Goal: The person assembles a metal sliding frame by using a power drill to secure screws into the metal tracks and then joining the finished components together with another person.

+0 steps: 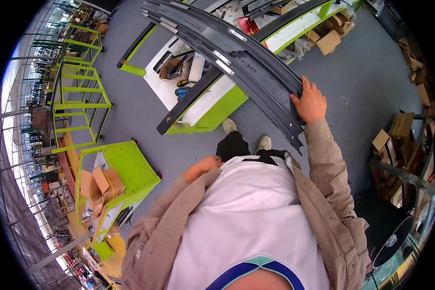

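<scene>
Several long dark grey metal profiles [256,72] lie side by side across the workbench, running from the far left to the near right. Small silver plates are fixed along them. My right hand [312,101] grips the right edge of the outermost profile near its close end, thumb on top and fingers along the far side. Down at my waist, my left hand [209,165] rests against the side of my white shirt, apart from the profiles. Its fingers are mostly hidden.
Under the profiles, the green-framed bench [212,113] carries a box of dark small parts [175,69] and a blue power tool [181,92]. To the left stand a green cart [130,162] with cardboard boxes [101,186] and several green racks [77,89]. More cartons [396,133] are at right.
</scene>
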The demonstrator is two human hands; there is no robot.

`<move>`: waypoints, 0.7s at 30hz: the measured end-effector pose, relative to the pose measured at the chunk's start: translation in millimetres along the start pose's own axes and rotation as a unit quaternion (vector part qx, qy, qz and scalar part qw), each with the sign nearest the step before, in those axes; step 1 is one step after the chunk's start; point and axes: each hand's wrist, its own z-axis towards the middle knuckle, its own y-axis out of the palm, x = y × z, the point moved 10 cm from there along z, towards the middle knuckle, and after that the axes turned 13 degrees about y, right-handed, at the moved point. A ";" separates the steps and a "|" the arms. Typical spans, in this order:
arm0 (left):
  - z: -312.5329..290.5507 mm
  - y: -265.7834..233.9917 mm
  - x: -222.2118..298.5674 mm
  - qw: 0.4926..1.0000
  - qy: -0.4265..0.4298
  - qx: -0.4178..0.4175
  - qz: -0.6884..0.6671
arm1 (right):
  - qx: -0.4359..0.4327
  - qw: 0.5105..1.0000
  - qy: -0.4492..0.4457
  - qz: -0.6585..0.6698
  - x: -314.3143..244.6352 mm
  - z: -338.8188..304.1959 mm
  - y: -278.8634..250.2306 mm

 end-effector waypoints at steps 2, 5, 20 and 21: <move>-15.6 -3.4 21.9 0.997 0.014 -0.052 0.057 | 0.004 1.000 -0.004 -0.009 2.5 -3.4 1.3; -36.0 -18.9 72.8 0.996 0.037 -0.033 0.075 | 0.026 0.999 -0.020 -0.016 2.5 -3.8 -1.7; -73.0 -242.8 -46.6 0.863 -0.150 0.444 0.188 | -0.013 1.000 -0.010 0.014 1.7 -4.1 5.7; -70.9 -236.1 -51.5 0.842 -0.142 0.473 0.216 | -0.015 1.000 -0.008 0.016 0.7 -3.3 2.8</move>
